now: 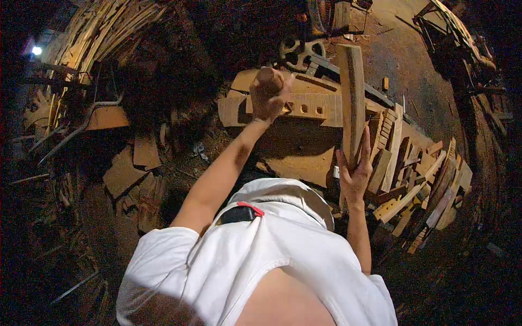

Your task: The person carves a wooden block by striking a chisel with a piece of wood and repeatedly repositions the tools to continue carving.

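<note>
A long wooden board [352, 98] with a dark streak along it rises from my right hand [356, 176]. Its lower end sits between the thumb and the stretched fingers of that hand. My left hand [269, 95] is closed in a blurred fist; whatever it may hold is too unclear to tell. Under and beside that fist lies a pale wooden piece [316, 107] with square holes cut in it. The board crosses the right end of this piece.
Wood offcuts and strips [418, 182] are heaped at the right. A spoked wheel [298, 54] lies beyond my left hand, near a grey metal bar [375, 93]. Thin wood strips [103, 32] are piled at the upper left, above a bent metal rod [81, 125].
</note>
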The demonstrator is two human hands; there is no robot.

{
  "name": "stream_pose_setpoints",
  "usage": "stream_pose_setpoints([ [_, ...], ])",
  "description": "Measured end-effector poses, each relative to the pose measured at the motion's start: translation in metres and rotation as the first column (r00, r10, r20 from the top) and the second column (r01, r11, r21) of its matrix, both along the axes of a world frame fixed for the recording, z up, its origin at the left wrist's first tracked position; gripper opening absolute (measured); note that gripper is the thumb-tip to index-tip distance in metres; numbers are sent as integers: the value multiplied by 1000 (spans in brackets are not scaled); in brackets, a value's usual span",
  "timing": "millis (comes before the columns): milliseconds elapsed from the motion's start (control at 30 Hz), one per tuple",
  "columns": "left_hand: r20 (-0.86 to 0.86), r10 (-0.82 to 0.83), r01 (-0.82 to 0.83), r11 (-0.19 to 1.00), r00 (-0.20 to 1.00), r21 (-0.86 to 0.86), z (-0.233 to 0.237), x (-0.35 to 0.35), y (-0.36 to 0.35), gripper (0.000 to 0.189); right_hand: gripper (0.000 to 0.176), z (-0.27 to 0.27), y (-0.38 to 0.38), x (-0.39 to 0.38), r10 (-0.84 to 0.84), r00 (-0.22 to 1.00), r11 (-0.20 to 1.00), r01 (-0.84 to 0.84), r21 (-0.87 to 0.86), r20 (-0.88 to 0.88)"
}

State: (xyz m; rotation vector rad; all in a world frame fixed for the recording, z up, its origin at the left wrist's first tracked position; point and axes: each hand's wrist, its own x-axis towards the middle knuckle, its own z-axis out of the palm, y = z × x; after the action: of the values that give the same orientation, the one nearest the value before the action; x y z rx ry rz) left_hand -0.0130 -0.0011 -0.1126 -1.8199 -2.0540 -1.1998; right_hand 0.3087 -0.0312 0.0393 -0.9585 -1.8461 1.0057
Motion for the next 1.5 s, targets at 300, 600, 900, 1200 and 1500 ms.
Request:
stream_pose_setpoints([
  [300,785,44,-81,997,618,8,133,60,-9,33,77,-1,-1,6,21,1000,993,-21,-120,-5],
  [600,767,-31,40,999,641,8,93,81,5,28,77,11,8,-6,15,998,992,-22,-122,-55],
  [900,318,-183,153,981,930,118,104,109,0,29,80,55,23,-19,40,998,951,-50,305,38],
  [1200,402,-286,211,952,870,220,106,117,-10,32,74,50,16,-17,-31,991,979,4,205,132],
  [1500,661,-345,73,912,666,403,-11,129,1,37,66,25,13,-13,170,969,985,-174,2,181],
])
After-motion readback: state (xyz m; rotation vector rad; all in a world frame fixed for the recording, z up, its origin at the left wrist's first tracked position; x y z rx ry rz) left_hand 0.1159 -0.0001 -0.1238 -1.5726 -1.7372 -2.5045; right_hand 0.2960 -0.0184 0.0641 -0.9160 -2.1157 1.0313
